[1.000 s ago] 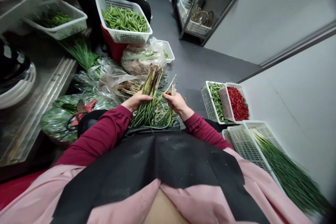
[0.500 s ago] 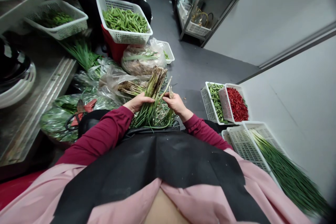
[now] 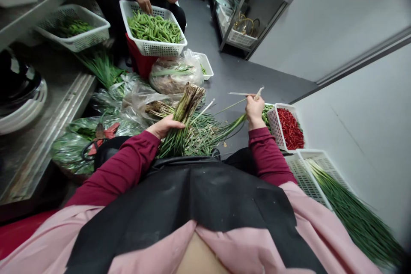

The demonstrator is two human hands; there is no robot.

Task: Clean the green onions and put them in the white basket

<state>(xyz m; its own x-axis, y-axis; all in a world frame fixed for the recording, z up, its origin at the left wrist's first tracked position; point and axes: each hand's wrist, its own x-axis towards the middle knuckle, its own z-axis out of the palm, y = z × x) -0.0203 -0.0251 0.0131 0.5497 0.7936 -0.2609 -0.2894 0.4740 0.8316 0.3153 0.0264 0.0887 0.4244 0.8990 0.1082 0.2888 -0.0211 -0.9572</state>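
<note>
My left hand (image 3: 167, 127) is closed round a bunch of green onions (image 3: 189, 103), their brownish root ends pointing up and away from me. Out to the right, my right hand (image 3: 254, 111) grips a few green onion stalks (image 3: 236, 125); their pale ends stick out above the fingers and the green leaves trail back toward the middle. Between and below the hands lies a heap of loose green leaves and pale scraps (image 3: 205, 137). Just beyond the left hand, more green onions (image 3: 157, 108) with brown roots lie in a clear plastic bag (image 3: 135, 96).
A co-worker's hand (image 3: 143, 2) reaches into a white basket of green pods (image 3: 156, 28). At right stand baskets of red chillies (image 3: 290, 128) and cleaned green onions (image 3: 349, 205). Red-handled scissors (image 3: 99, 139) lie on bagged greens at left. A metal shelf (image 3: 239, 21) stands behind.
My right hand has moved right, away from the bunch, drawing a few stalks with it. My left hand stays on the bunch. The co-worker's hand has lowered into the pod basket.
</note>
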